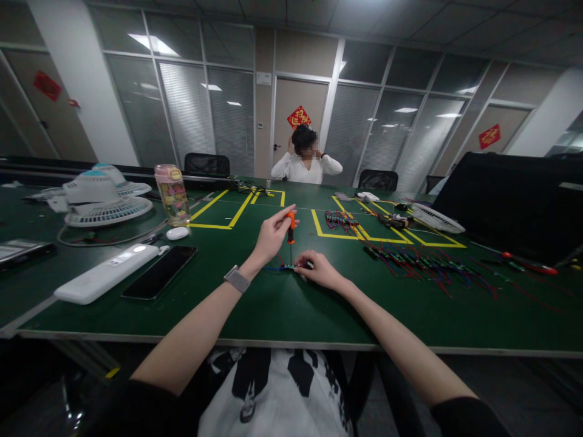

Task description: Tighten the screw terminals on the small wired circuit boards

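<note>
Two hands meet at one small circuit board (288, 267), which lies on the bench (291, 312) directly in front of the person. The left hand (272, 233) is closed around the handle of a screwdriver (291, 233), fingers extended over its top. The shaft stands nearly upright, tip down at the board. Whether the tip is seated in a screw cannot be told at this size. The right hand (321, 271) has thumb and finger pinched on the board's right end. Thin wires (272, 269) trail from its left side.

Caution: a leaning shaft or uneven pressure could make the tip slip, scoring the board or striking the right fingertips just beside it. A loose pinch could let the board turn with the blade, since no clamp is visible. A snagged wire could drag the board sideways or strain its joint. Excess downward force could crack the board. The wired boards (423, 264) to the right lie apart; their loose leads could tangle if swept by the forearm.
</note>
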Demonstrator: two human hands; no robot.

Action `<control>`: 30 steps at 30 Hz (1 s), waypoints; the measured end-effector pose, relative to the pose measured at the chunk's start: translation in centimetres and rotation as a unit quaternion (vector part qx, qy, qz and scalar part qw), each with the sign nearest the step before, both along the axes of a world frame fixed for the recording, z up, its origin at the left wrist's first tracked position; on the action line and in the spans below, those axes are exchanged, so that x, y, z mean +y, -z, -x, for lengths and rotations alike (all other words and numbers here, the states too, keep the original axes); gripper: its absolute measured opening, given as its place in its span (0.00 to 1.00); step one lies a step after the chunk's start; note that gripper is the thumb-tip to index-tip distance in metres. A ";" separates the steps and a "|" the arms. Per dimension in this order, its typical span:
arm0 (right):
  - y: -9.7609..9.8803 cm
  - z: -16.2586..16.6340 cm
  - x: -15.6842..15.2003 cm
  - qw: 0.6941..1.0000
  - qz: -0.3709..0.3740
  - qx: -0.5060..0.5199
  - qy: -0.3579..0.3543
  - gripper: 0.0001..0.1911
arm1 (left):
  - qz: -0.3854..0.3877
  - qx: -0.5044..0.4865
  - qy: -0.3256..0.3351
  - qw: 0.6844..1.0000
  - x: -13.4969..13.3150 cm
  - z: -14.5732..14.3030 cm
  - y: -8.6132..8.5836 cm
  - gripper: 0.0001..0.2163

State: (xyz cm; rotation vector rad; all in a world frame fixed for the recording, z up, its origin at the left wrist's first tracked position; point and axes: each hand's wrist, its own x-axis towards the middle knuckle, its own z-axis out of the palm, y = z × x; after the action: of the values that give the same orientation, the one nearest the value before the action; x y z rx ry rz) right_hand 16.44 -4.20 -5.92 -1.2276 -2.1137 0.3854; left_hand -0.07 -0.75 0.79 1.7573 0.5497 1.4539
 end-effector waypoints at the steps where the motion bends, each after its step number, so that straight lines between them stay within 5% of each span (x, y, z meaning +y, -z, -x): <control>1: 0.0 0.0 0.0 1.000 -0.001 -0.001 0.001 0.04 | -0.010 0.003 -0.012 1.000 0.0 0.0 0.0 0.17; 6: -0.1 0.1 -0.1 1.000 0.005 0.000 0.002 0.04 | -0.070 0.035 -0.091 0.993 0.0 0.2 0.1 0.13; 12: 0.0 0.0 0.0 1.000 0.003 0.003 -0.003 0.04 | -0.008 -0.016 0.004 1.000 0.1 0.1 0.0 0.17; 17: 0.1 -0.1 0.1 1.000 0.005 0.005 -0.004 0.05 | -0.062 0.031 -0.086 0.994 -0.1 0.3 0.0 0.14; 24: 0.2 -0.2 0.1 1.000 0.000 -0.005 -0.003 0.05 | 0.010 -0.018 0.013 1.000 -0.2 0.1 -0.1 0.17; 30: 0.1 -0.1 0.1 1.000 0.002 -0.008 -0.004 0.05 | -0.060 0.024 -0.076 0.995 -0.2 0.3 0.0 0.14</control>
State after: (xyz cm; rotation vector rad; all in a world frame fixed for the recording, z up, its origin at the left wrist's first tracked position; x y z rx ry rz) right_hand 16.52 -4.10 -6.01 -1.2286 -2.1319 0.3849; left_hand -0.34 -0.92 0.83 1.8829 0.6446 1.5802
